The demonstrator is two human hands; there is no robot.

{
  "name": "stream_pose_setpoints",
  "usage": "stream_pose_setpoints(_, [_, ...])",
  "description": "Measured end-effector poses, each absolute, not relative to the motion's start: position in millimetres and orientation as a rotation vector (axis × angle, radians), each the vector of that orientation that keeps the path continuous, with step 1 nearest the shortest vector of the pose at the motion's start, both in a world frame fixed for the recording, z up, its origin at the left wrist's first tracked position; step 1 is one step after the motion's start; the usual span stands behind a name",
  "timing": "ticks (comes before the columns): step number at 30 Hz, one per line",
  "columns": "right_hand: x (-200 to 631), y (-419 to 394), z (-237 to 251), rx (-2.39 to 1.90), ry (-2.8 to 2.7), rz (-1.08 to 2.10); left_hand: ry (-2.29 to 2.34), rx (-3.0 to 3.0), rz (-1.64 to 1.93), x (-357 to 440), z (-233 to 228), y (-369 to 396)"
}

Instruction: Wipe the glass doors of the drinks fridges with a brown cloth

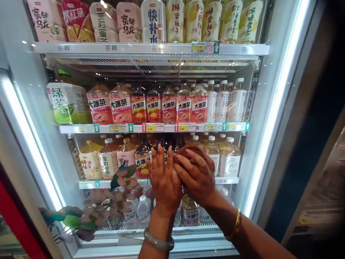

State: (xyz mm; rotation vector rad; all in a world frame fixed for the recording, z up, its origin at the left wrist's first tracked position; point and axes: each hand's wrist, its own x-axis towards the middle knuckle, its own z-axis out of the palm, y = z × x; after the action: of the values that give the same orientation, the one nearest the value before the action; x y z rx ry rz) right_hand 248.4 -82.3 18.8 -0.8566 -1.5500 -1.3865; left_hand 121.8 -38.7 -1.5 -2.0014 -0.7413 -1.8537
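My left hand (164, 183) is raised in the middle of the view, palm away from me and fingers stretched upward and apart, holding nothing that I can see. Close against its right side, my right hand (198, 176) has its fingers bent over a reddish-brown cloth (194, 148), much of which is hidden beneath the hand. A grey bangle (159, 242) circles the left wrist and a gold bracelet (237, 225) the right. Both hands seem to be at a clear glass front, with shelved drinks behind. Whether the left palm touches the glass, I cannot tell.
Bottled drinks stand in rows on an upper shelf (161, 48), a middle shelf (129, 128) and lower ones. Pink flowers with green leaves (72, 220) overlap the lower left. Bright light strips (279, 97) run along both sides; a red edge (16, 216) lies at far left.
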Motion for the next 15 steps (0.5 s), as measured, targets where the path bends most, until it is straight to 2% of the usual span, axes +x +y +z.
stream_pose_setpoints(4, [291.1, -107.2, -13.0, -0.901, -1.551, -1.375, -0.76, -1.99, -1.87, 133.0, -1.5, -42.0])
stream_pose_setpoints(8, [323.6, -122.7, 16.8, -1.073, -1.354, -1.272, -0.714, -2.037, -1.857, 145.7, 1.0, -50.4])
stream_pose_setpoints(12, [312.6, -114.2, 56.2, -1.128, -1.14, -1.182, -0.665, -2.075, -1.845, 160.6, 1.8, -56.4])
stream_pose_setpoints(15, [296.8, -107.3, 45.9, -1.056, -1.276, -1.27, -0.654, -2.082, -1.839, 168.8, 1.7, -58.4])
